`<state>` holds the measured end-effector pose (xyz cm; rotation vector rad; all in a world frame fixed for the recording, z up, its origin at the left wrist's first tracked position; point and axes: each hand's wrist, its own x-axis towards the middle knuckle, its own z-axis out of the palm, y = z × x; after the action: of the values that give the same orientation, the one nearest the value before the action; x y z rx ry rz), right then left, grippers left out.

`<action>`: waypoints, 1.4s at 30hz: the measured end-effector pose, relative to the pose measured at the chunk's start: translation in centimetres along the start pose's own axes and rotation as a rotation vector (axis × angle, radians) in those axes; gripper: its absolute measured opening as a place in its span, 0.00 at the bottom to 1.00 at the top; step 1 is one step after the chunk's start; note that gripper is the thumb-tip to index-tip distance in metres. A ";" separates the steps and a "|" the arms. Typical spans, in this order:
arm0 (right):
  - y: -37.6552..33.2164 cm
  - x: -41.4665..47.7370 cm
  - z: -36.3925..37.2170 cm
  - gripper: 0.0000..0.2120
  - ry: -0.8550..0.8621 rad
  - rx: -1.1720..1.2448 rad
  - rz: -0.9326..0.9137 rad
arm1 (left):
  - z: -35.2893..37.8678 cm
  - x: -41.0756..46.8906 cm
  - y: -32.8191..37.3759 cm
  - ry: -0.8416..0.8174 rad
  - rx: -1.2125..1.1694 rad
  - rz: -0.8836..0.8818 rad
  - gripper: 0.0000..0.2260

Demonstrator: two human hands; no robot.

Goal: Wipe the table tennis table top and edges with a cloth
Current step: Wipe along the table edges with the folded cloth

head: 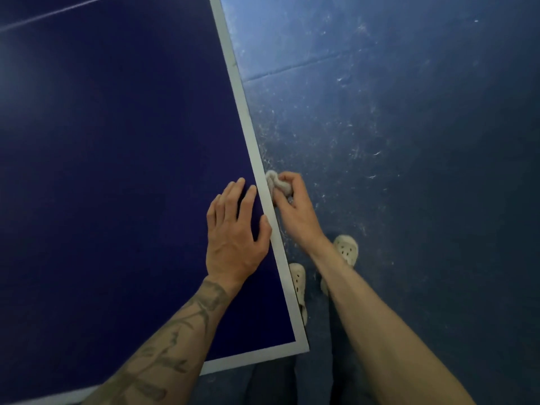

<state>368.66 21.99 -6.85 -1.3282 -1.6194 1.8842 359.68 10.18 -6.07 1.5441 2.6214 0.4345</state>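
The scene is dim, with a heavy blue cast. The brightest patch lies on the floor [277,30] beside the table's far right edge, so light seems to fall from ahead. The floor darkens toward the right and lower frame edges. A faint, hazy sheen spreads over the table [117,141] top at its left side, without hard glare. The left hand [233,235] throws a soft, dark shadow under its fingers. Detail is soft and slightly smeared throughout. Wide-angle stretch enlarges the forearms [380,331] at the bottom.
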 end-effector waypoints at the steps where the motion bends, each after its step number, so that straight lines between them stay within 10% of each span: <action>1: -0.3 0.9 0.1 0.05 -0.007 -0.005 -0.003 | 0.0 0.0 0.0 -0.003 0.001 -0.004 0.25; 42: -5.9 13.0 0.0 0.14 -0.219 -0.044 -0.085 | 0.6 17.2 -1.3 0.110 0.059 -0.310 0.23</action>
<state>360.09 33.41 -7.10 -1.0812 -1.8012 2.0113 350.21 24.58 -5.59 1.1254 2.9136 0.4305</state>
